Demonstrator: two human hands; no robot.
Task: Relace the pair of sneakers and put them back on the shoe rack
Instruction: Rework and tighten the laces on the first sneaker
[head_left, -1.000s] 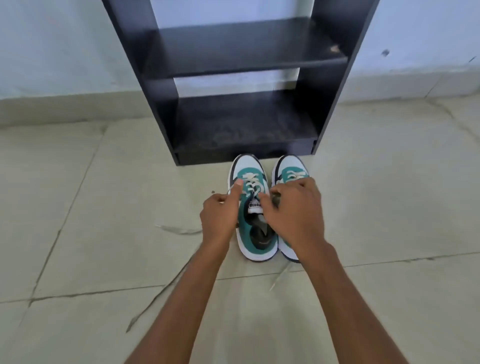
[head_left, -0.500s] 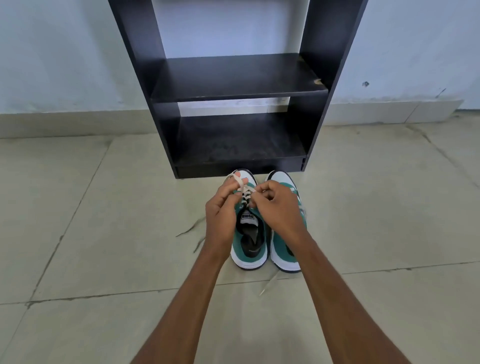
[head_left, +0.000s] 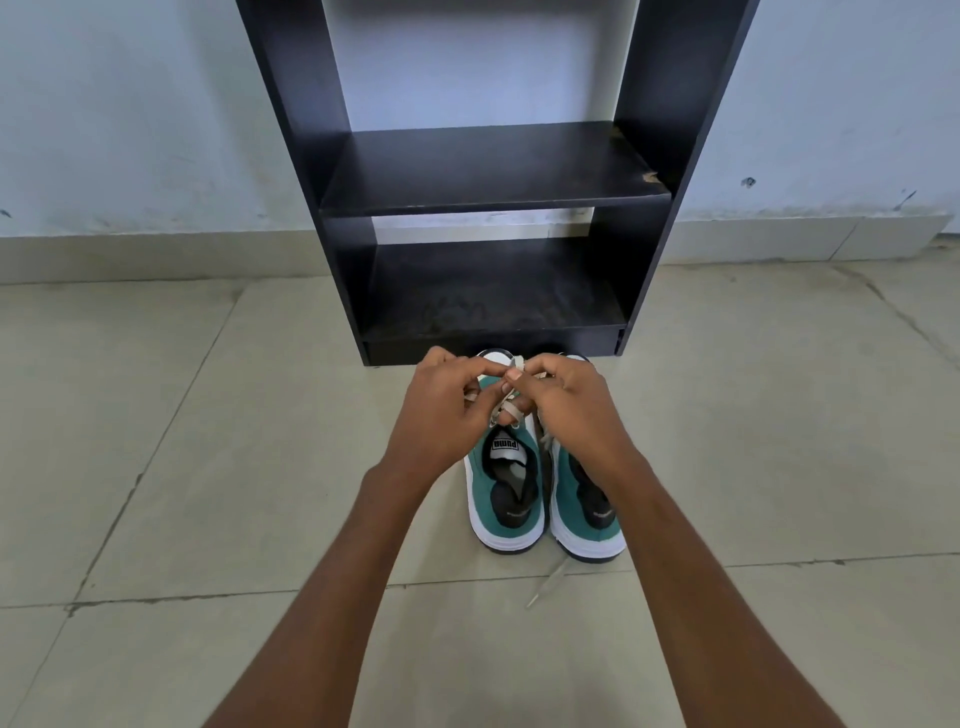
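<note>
Two green-and-white sneakers stand side by side on the floor, toes toward the black shoe rack (head_left: 483, 176). Above the left sneaker (head_left: 506, 499), my left hand (head_left: 441, 415) and my right hand (head_left: 566, 410) meet over its front part, each pinching a strand of its off-white lace (head_left: 506, 410). The lace is pulled up between my fingertips. The right sneaker (head_left: 589, 509) is partly hidden under my right hand. A loose lace end (head_left: 545, 584) trails on the floor behind its heel.
The rack has two bare shelves and stands against a pale wall (head_left: 130, 130). Tiled floor (head_left: 182, 467) spreads to both sides of the shoes, with cracks along the tile joints.
My hands have risen from the sneaker's tongue area to above its toe end, drawing the lace up. The camera has tilted up, so more of the rack shows.
</note>
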